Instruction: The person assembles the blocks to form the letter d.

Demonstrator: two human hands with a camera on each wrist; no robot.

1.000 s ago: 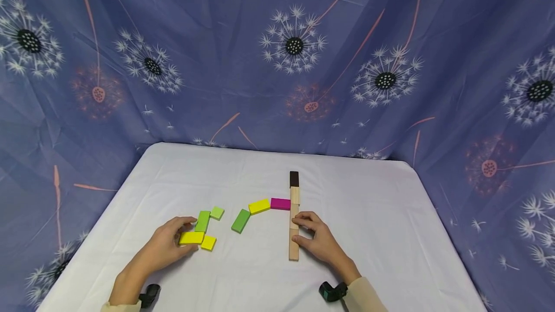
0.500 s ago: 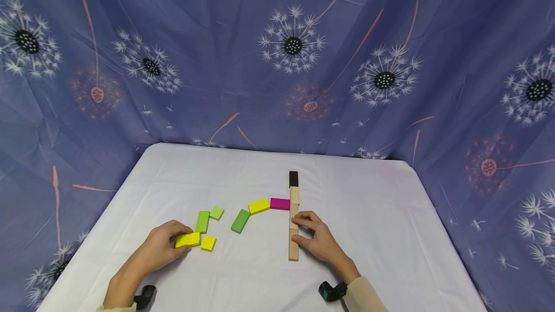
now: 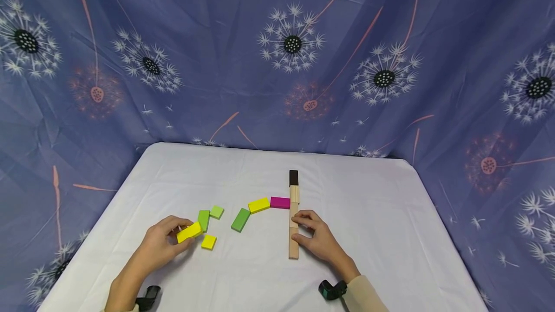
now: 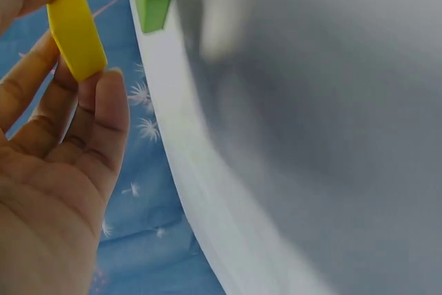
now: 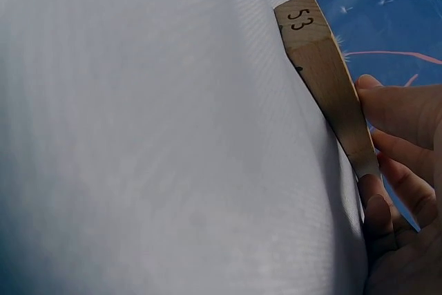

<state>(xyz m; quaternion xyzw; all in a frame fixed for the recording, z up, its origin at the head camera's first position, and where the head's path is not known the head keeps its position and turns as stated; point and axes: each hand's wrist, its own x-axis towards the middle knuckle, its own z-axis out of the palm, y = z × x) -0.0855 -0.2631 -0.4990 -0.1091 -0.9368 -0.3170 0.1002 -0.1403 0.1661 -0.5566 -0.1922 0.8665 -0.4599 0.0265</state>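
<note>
In the head view my left hand [image 3: 162, 242] pinches a yellow block [image 3: 189, 232] between thumb and fingers. The block slants up to the right and overlaps a green block [image 3: 204, 220]; in the left wrist view the yellow block [image 4: 77, 29] is held at the fingertips. A small yellow square piece [image 3: 208, 242] lies just right of this hand. My right hand [image 3: 318, 237] touches a straight row of plain wooden blocks [image 3: 294, 249], thumb and fingertips against its right side. The right wrist view shows "53" on the end of the near wooden block [image 5: 321, 67].
A black block [image 3: 294, 178] tops the wooden row. Branching left from the row are a magenta block [image 3: 280, 202], a yellow block [image 3: 259, 205] and a green block [image 3: 240, 220]. A small light-green piece [image 3: 217, 212] lies beside the left green block. White cloth [image 3: 368, 206] covers the table.
My left hand drew the yellow block left and toward me, then brought it back up and right, turning it from nearly level to slanted. The right hand keeps its place at the wooden row.
</note>
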